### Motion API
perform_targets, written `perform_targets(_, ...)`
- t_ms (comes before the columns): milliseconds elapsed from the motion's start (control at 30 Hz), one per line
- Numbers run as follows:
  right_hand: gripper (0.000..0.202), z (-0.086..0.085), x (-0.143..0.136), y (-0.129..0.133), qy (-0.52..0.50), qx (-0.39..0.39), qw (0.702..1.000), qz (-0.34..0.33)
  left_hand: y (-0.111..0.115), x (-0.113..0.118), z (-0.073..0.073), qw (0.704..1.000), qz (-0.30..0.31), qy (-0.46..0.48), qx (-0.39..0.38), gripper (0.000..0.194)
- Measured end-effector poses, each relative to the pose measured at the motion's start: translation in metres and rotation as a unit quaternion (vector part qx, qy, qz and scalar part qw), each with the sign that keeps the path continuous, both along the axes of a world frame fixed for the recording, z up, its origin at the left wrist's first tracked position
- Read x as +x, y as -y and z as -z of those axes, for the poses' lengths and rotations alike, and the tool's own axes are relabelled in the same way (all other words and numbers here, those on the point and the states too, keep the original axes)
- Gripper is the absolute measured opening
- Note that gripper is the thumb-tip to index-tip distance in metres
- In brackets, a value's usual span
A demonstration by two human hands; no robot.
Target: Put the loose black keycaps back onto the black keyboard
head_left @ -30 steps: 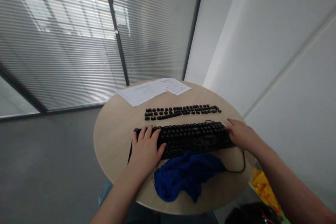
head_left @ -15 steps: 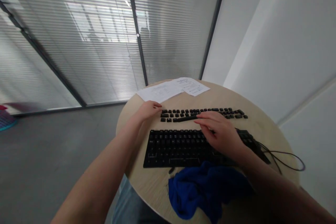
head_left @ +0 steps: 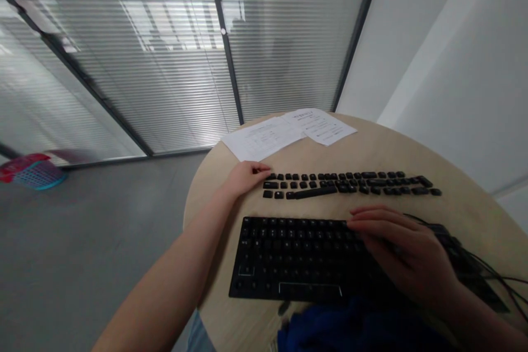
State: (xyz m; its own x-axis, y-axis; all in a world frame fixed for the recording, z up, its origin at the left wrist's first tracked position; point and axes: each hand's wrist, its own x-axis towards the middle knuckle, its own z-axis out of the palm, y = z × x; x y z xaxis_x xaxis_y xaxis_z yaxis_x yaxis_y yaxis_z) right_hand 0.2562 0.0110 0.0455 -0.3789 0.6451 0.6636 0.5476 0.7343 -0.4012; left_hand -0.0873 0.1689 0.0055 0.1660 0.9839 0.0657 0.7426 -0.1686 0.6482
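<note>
Loose black keycaps (head_left: 315,184) lie in rows on the round wooden table, with a long spacebar keycap (head_left: 315,192) in the nearest row. At the left end of the far row, my left hand (head_left: 247,177) has its thumb and fingers closed around the end keycap, which they partly cover. Nearer to me is a black keyboard (head_left: 297,256), its left part in plain sight. My right hand (head_left: 406,245) hovers over the keyboard's right part, fingers stretched out, holding nothing I can see. It hides the keys beneath it.
Printed paper sheets (head_left: 268,137) lie at the table's far edge. A blue cloth (head_left: 330,330) is bunched at the near edge, beside a small dark object (head_left: 284,308). Black cable (head_left: 490,269) loops at the right. On the floor at left stands a plastic basket (head_left: 39,173).
My right hand has drawn back from the spacebar keycap to above the keyboard. The left hand stays at the row's left end, fingertips now over the end keycap. The view has tilted down and closer.
</note>
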Motion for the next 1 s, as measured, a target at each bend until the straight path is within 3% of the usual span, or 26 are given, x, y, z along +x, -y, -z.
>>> perform_targets(667,0.021,0.032,-0.006,-0.018,-0.007,-0.072,0.997,-0.002,-0.001,0.006,-0.002,0.998,0.004,-0.053,0.023,0.028)
perform_targets(1000,0.02,0.029,-0.007,-0.018,-0.007,-0.05,0.998,-0.029,-0.001,0.003,0.005,0.995,-0.036,0.03,0.085,0.012)
